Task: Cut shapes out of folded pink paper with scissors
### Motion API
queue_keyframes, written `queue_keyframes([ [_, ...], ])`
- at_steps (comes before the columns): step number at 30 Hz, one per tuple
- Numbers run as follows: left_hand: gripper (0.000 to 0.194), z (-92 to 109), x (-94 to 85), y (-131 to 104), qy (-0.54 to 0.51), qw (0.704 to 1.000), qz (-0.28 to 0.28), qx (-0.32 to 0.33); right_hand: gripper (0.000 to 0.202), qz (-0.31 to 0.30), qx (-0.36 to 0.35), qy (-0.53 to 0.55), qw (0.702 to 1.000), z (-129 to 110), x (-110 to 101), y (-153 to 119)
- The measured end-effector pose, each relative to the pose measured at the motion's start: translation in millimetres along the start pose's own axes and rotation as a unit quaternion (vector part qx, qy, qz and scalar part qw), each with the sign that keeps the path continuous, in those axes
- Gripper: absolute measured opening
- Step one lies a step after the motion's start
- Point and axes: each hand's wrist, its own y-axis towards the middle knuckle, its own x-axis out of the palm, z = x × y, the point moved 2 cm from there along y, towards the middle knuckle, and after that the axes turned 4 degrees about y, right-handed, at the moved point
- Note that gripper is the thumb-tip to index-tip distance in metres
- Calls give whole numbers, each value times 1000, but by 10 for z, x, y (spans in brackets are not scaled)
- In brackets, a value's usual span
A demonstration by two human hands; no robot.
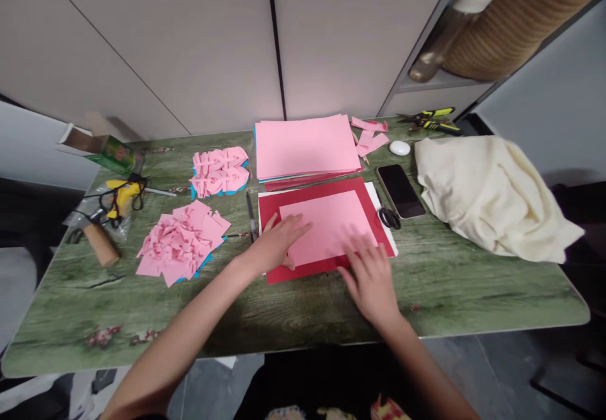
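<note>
A pink paper sheet lies on a larger red sheet, with white paper showing beneath at the sides. My left hand rests on the pink sheet's left part, fingers spread. Over its lower right edge is my right hand, fingers apart and slightly blurred; whether it touches the paper I cannot tell. Black finger loops, apparently of scissors, sit at the right edge of the papers. A dark pen lies just left of them.
Behind is a pink paper stack. Cut pink pieces and a loose pink heap lie left. A phone, white oval object, pliers and cream cloth are right. A yellow glue gun lies far left.
</note>
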Motion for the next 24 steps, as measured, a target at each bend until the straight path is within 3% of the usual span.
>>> queue_keyframes([
  [4,82,-15,-31,-214,-80,994,76,-19,41,-74,-110,51,990,-205,213,74],
  [7,57,-77,-1,-336,-118,977,148,-98,38,-53,-142,80,985,-109,270,-76],
  [10,44,-121,64,-386,-137,963,182,-141,42,-19,-163,126,978,91,183,-309],
  [12,41,-107,61,-395,-146,953,215,-155,42,22,-133,180,974,201,43,-403],
  [14,39,-40,3,-403,-171,933,266,-173,35,127,-23,247,960,270,-144,-398],
  [15,39,15,-37,-406,-197,919,289,-184,29,196,76,280,937,295,-236,-365],
  [16,41,83,-74,-403,-234,903,304,-192,21,285,171,320,887,305,-322,-324],
  [17,43,163,-101,-391,-281,889,307,-193,16,354,239,380,820,295,-382,-266],
  [18,48,251,-111,-367,-344,871,296,-187,14,378,282,464,750,269,-409,-186],
  [20,64,438,-80,-286,-505,810,260,-147,15,344,317,634,616,194,-389,3],
  [21,73,527,-39,-232,-574,775,232,-128,14,319,325,683,571,157,-357,85],
  [24,90,714,133,-70,-698,681,173,-139,13,261,353,754,489,93,-196,218],
])
